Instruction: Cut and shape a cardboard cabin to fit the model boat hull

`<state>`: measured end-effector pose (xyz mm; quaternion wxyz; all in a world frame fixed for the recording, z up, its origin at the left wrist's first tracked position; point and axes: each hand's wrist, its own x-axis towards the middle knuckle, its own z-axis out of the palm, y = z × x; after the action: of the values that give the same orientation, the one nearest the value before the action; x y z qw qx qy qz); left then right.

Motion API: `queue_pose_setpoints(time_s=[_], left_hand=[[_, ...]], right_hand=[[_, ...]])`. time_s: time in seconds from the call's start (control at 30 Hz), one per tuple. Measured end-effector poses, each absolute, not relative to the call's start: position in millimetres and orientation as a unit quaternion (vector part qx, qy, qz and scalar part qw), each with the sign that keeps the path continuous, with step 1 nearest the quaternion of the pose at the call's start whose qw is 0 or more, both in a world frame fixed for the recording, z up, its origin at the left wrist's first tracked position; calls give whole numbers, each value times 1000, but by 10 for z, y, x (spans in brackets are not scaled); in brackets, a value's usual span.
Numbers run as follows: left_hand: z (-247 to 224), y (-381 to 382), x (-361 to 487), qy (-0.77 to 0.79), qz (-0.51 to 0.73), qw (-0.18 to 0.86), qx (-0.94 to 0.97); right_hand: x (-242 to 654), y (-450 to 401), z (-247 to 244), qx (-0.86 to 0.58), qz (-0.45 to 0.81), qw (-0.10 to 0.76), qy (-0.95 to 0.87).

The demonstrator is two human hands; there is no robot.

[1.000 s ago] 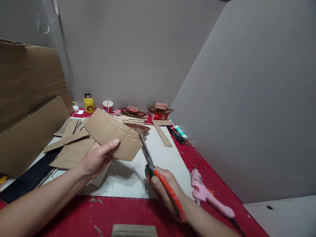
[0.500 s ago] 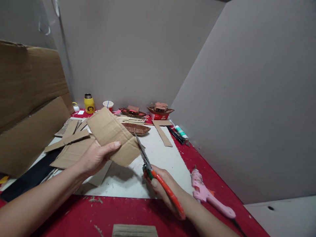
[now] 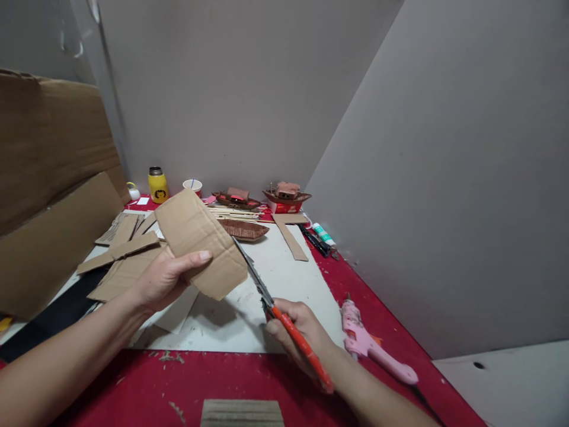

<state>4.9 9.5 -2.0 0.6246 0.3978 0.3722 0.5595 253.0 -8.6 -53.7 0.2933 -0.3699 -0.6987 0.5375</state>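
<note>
A flat, creased piece of cardboard [image 3: 202, 237] is held up and tilted over the table. My left hand [image 3: 171, 274] grips its lower left edge, thumb on the upper face and the other fingers hidden behind. My right hand [image 3: 300, 329] is wrapped round a pair of scissors [image 3: 302, 347] with orange-red handles. The blades point up and left, their tips at the right edge of the cardboard. Whether the blades are cutting into it I cannot tell. Behind the cardboard lies a brown boat hull [image 3: 245, 230], partly hidden by it.
A pink glue gun [image 3: 367, 344] lies at the right on the red tabletop [image 3: 146, 388]. Cardboard scraps [image 3: 118, 255] lie at the left. At the back stand a yellow bottle [image 3: 157, 185], a paper cup [image 3: 192, 187] and two model boats [image 3: 237, 198], [image 3: 287, 193]. Thin wooden sticks [image 3: 235, 213] lie before them.
The scissors look more closed than before, and their tips sit a little further left along the cardboard's right edge. The whole view has shifted slightly. Both hands keep their holds.
</note>
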Motion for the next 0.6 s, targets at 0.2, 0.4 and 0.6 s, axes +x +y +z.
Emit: queue_pose_setpoints(time_s=[0.2,0.4,0.6], left_hand=[[-20,92,29,373,550,622,414],[-86,70,100,357,510,650,435],[-72,63,120,358,496,674,414]], right_hand=[[2528,-96,-527,-367,508,288,-724],[2567,-57,-570,-362,423,266,-787],[2498,-95,-554,-369,514,296,-716]])
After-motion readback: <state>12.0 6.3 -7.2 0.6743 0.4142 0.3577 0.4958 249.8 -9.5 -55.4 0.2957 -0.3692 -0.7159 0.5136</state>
